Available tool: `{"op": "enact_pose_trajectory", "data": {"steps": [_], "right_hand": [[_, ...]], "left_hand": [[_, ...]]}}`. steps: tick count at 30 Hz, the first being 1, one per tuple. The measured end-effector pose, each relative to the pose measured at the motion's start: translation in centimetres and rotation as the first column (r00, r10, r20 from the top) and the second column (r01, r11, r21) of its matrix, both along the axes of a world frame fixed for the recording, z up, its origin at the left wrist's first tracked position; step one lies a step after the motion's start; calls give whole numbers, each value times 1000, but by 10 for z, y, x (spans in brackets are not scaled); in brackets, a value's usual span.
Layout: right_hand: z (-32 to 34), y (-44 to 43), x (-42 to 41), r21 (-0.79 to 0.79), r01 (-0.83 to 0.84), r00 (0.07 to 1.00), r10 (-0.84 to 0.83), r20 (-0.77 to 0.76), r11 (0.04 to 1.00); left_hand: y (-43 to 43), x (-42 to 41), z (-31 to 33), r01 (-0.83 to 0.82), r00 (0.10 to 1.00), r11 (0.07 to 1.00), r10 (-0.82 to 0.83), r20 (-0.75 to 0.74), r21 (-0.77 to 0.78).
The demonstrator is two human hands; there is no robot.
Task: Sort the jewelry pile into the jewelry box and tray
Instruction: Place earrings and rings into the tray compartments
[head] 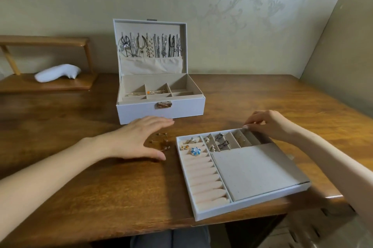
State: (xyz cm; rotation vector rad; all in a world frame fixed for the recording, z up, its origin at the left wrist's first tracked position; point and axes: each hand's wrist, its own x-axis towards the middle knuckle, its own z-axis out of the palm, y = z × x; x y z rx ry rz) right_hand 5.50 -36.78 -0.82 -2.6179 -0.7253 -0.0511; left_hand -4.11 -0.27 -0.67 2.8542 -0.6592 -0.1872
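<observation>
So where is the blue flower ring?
In the head view, the blue flower ring sits in the ring rolls at the far-left corner of the tray, beside a small gold piece, just right of the left hand.

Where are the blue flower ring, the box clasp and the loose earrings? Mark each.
blue flower ring [195, 151]: head view, centre of the flower.
box clasp [163, 104]: head view, middle of the latch.
loose earrings [164, 148]: head view, earring nearest the tray.

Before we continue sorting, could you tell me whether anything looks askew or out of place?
The grey panel in the tray seems unseated: its right side rides over the tray's rim, leaving a dark gap at the near corner.
</observation>
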Motion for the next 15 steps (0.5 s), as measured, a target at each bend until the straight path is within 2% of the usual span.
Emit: {"op": "enact_pose_trajectory", "data": {"steps": [2,5,10,13,15], "right_hand": [[10,-3,-1,-77,-31,998,27,-59,997],[18,-2,-6,-135,-25,992,9,-122,990],[15,7,-2,-191,58,996,-70,-59,980],[18,1,2,-207,110,991,-124,-55,972],[19,-4,7,-222,163,983,-176,-43,961]], "left_hand": [[1,-4,-9,13,1000,999,-13,3,50],[7,-10,-16,-59,998,994,57,18,89],[26,-25,-23,-165,986,983,167,-11,82],[40,-29,-21,-165,986,986,164,-24,-35],[46,-32,-16,-163,985,976,170,37,-148]]}}
